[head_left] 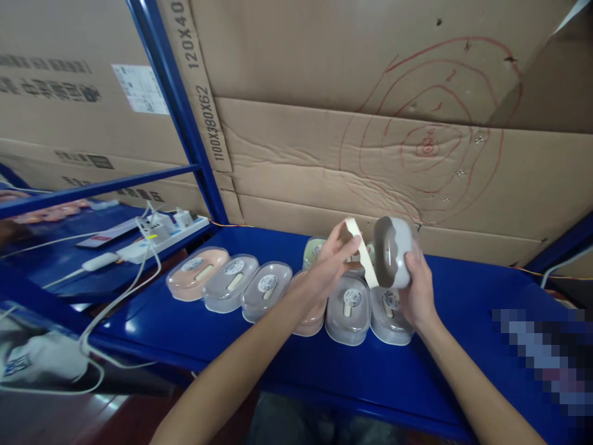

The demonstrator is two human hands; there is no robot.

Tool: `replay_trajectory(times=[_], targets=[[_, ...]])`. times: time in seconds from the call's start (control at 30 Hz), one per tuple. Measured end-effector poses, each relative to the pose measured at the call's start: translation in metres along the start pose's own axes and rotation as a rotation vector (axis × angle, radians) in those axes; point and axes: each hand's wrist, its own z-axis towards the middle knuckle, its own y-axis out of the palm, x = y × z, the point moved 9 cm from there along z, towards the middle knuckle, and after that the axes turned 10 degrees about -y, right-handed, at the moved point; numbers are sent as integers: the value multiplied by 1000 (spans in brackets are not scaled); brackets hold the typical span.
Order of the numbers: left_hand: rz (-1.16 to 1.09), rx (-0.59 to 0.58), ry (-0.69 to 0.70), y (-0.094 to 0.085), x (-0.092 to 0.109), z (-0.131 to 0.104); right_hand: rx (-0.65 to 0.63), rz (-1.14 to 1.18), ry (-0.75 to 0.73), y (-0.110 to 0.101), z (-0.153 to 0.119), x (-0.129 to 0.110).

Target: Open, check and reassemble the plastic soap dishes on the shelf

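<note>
My left hand (337, 252) is closed on a thin cream-coloured piece (362, 253), held upright and tilted. Just to its right, my right hand (418, 278) grips a grey container (399, 250) tipped on its side, its opening turned toward the cream piece. A small gap shows between the two. Below and left of my hands, a row of lidded oval boxes stands on the blue table, among them a pink one (197, 272) and several grey ones (348, 309). A green box (313, 248) sits behind my left hand, partly hidden.
The blue table (152, 334) carries the boxes. Cardboard (287, 154) with red rings drawn on it stands behind. At left are a blue rack post (173, 93), a white power strip (160, 238) and loose white cables (99, 321).
</note>
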Motion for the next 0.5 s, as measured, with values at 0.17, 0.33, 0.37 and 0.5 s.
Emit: replay_trajectory(times=[0.17,0.33,0.37,0.5], targets=[[72,-89,31,14,-1,-9,-73,-149,-74,7,-6,-21],[96,-150,37,19,0,-11,-114,-235,-165,7,-10,-29],[105,-149,35,19,0,-11,-130,-253,-177,9,-11,-29],[132,-127,48,17,-1,-11,-171,-296,-208,14,-13,-29]])
